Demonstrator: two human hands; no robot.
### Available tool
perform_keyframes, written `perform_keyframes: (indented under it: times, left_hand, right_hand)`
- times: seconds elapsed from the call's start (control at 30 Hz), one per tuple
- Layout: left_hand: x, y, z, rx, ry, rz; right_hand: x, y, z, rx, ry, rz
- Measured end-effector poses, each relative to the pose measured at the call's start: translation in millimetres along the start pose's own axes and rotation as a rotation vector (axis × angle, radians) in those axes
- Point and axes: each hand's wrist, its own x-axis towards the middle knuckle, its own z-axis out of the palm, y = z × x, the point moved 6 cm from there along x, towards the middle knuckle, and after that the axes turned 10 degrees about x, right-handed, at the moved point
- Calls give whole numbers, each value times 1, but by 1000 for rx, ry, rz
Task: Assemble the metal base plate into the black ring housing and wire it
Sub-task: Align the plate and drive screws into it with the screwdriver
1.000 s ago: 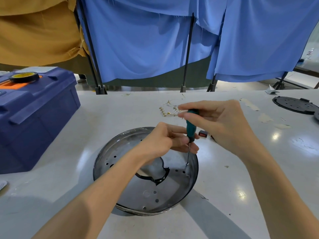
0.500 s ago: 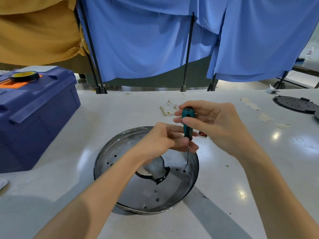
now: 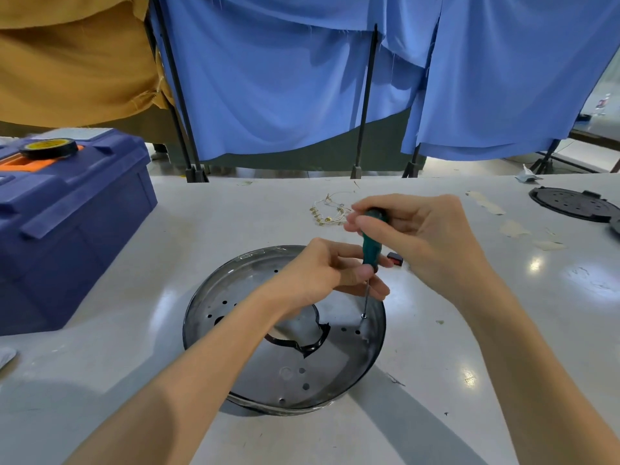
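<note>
1. The step in hand looks like fastening: a screw (image 3: 363, 316) is being driven through the metal base plate (image 3: 318, 374), which lies on the table (image 3: 134, 330) directly under both hands.
2. The right hand (image 3: 419, 236) grasps the top of the green screwdriver (image 3: 372, 239), its fingertips and thumb curled round the handle end.
3. The left hand (image 3: 322, 273) pinches the lower end of the same handle where the shaft begins, steadying it. The shaft runs down from its fingers, leaning slightly, with the tip on the screw just below them.
4. A black edge (image 3: 313, 345) shows at the plate's central cut-out, beneath the left wrist. Whether this is the ring housing I cannot tell.
5. The wire bundle with brass terminals (image 3: 330, 209) lies just beyond the right hand's fingertips, untouched, so the wiring appears not yet started.
6. A small black-and-red part (image 3: 395, 259) sits between the two hands, close under the right palm.
7. Well out past the left hand stands a blue toolbox (image 3: 67, 223) with a tape roll (image 3: 50, 147) on its lid. Well out past the right hand lies a black perforated disc (image 3: 570, 204).
8. The next move likely calls for turning the handle with the right fingers while the left keeps the tip seated. A slip could scratch the plate or tip the screw out.
</note>
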Motion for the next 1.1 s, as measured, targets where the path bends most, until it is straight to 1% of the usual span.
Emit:
perform_keyframes:
  times: [0.1,0.2,0.23,0.27,0.33,0.37,0.4,0.43,0.5,0.57,0.63,0.67,0.7,0.73,0.77,0.83,0.87,0.9,0.97,1.03,1.1]
  left_hand:
    - [1,-4,-1,-25,51,-17]
    - [4,-4,4,33,30,9]
    - [4,-4,4,32,22,14]
    - [4,-4,3,24,22,13]
    - [1,-6,0,19,16,10]
    - [0,-6,-1,25,8,9]
    - [-1,-6,-2,24,2,10]
    - [-2,-7,-2,9,1,10]
    - [-1,-7,-3,-40,15,3]
    - [1,-7,-1,-48,20,2]
    - [4,-7,4,-31,3,12]
    - [5,-6,7,-24,-11,14]
    - [6,-7,9,-19,-25,15]
    - [6,-7,9,-21,-34,15]
    - [6,-7,9,-26,-38,14]
    - [4,-7,7,-32,-47,7]
    - [3,-7,6,-32,-55,7]
    - [2,-7,7,-34,-65,10]
    - [1,-6,7,-45,-79,12]
    - [1,-6,5,-41,-82,24]
    - [2,-6,5,-30,-81,35]
  right_hand:
    - [-6,-1,0,-155,202,-33]
    - [-15,-7,4,-465,381,-137]
    - [-14,-9,4,-492,362,-152]
    - [-9,-7,2,-419,294,-124]
    - [-1,-3,4,-133,59,7]
    - [0,-3,5,-36,-33,29]
    - [0,-3,6,-4,-78,16]
    - [0,-2,5,-12,-71,-12]
    - [-1,-2,2,-90,55,-55]
    - [-6,4,2,-248,221,-74]
    - [-15,2,4,-482,423,-160]
    - [-20,-4,5,-558,514,-221]
    - [-23,-8,5,-587,539,-258]
    - [-20,-9,2,-548,483,-248]
    - [-14,-8,-2,-426,379,-196]
    - [-3,-4,-5,-113,114,-35]
    - [-2,-4,-3,-28,20,2]
    - [-2,-5,-1,-1,-36,2]
    - [-5,-6,1,-79,-15,-48]
    - [-6,-7,1,-210,88,-98]
    - [-8,-4,4,-346,230,-123]
